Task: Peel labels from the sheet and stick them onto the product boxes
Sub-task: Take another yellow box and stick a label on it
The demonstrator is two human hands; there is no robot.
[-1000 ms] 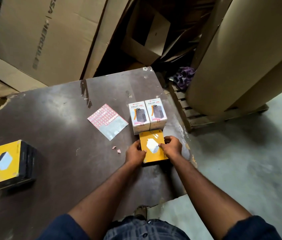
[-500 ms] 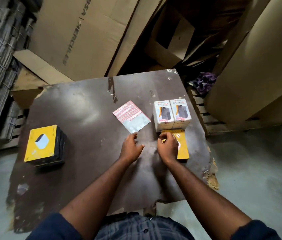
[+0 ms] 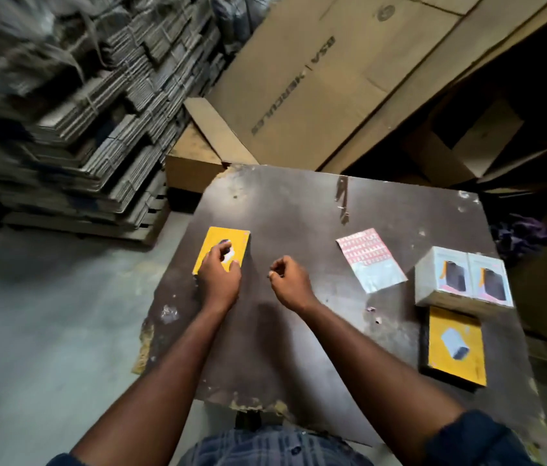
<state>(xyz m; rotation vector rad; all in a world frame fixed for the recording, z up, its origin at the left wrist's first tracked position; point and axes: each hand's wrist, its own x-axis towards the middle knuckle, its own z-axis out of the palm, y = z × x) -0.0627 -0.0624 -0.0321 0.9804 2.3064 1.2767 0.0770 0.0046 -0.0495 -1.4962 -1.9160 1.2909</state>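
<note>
A yellow product box (image 3: 213, 242) lies at the table's left edge, and my left hand (image 3: 220, 272) rests on it with fingers curled over its top face. My right hand (image 3: 287, 279) hovers over the middle of the table, fingers curled, holding nothing I can see. The label sheet (image 3: 369, 258), pink labels on its far half and bare backing on its near half, lies flat to the right of that hand. Two white product boxes (image 3: 463, 280) stand side by side at the right edge. Another yellow box (image 3: 455, 344) lies just in front of them.
The dark, worn table (image 3: 299, 348) has chipped edges on its near and left sides. Bundles of flattened cardboard (image 3: 80, 112) are stacked to the left. Large cartons (image 3: 332, 79) lean behind the table. A few small label scraps (image 3: 374, 314) lie near the white boxes.
My view has swung left. My left hand moved from beside the label sheet to the yellow box at the left. My right hand let go of the right yellow box and came to mid-table.
</note>
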